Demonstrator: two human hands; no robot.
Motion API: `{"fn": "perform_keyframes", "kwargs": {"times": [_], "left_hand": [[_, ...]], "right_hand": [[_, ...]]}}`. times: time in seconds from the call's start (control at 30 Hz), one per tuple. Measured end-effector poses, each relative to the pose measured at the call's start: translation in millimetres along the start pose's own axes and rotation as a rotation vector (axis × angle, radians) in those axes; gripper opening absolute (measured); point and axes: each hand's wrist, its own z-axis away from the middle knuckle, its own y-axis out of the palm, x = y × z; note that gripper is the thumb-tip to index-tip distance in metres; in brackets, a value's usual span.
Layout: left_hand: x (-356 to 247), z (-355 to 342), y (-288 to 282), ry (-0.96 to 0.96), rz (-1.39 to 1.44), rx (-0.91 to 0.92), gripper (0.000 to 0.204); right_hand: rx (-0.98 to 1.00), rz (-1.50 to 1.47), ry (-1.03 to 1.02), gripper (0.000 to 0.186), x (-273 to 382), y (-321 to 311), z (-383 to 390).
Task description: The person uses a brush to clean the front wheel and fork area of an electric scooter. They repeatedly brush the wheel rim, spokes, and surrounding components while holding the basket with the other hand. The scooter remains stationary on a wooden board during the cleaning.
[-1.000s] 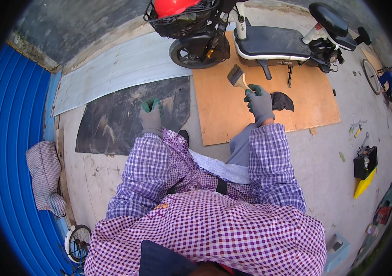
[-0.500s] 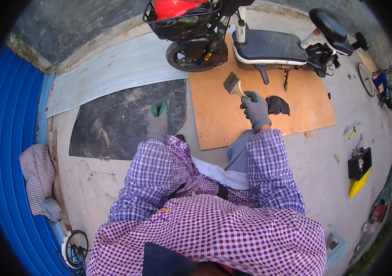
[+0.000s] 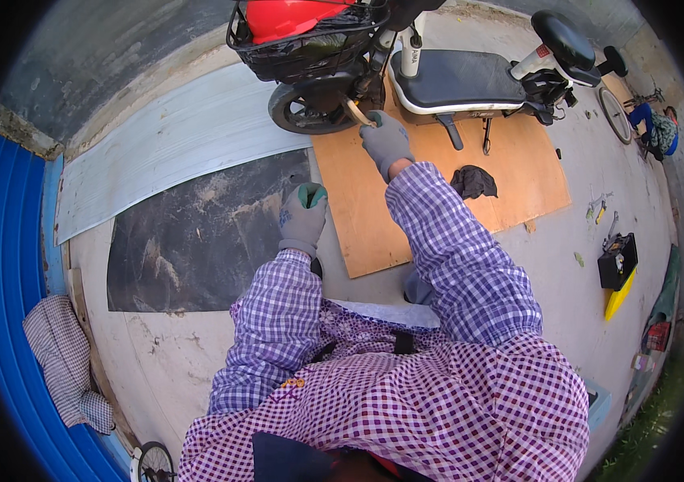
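Note:
My right hand [image 3: 387, 143], in a grey glove, is closed round the wooden handle of a flat paintbrush [image 3: 359, 116]. Its head reaches the dark front wheel [image 3: 300, 112] of an electric scooter [image 3: 464, 80]; the bristles blend into the dark parts there, so contact cannot be made out. My left hand [image 3: 303, 218], gloved in grey with a green palm, is curled into a loose fist above the right edge of a black sheet [image 3: 197, 241]. Nothing shows in it. Under the scooter lies an orange-brown board [image 3: 366, 217], bearing a crumpled black cloth [image 3: 474, 182].
A red helmet [image 3: 281, 20] sits in the scooter's front basket [image 3: 310, 56]. Pale corrugated sheeting [image 3: 181, 145] lies left of the wheel. To the right are a black toolbox [image 3: 616, 265], loose tools [image 3: 600, 210] and a person [image 3: 661, 132] by a bicycle.
My right hand has carried the brush forward and left, from above the board to the front wheel. My left hand has shifted slightly right, still curled. The view has moved a little.

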Motion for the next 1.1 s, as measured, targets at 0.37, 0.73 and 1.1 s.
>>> {"fn": "perform_keyframes", "kwargs": {"times": [0.37, 0.73, 1.1], "left_hand": [[-26, -14, -10, -0.108, 0.323, 0.331, 0.031], [-22, -20, -10, -0.012, 0.243, 0.288, 0.031], [-24, -19, -7, 0.047, 0.253, 0.235, 0.033]], "right_hand": [[-0.283, 0.259, 0.148, 0.049, 23, 85, -103], [-0.038, 0.272, 0.280, 0.044, 31, 67, -169], [-0.060, 0.235, 0.114, 0.045, 21, 91, -116]]}}
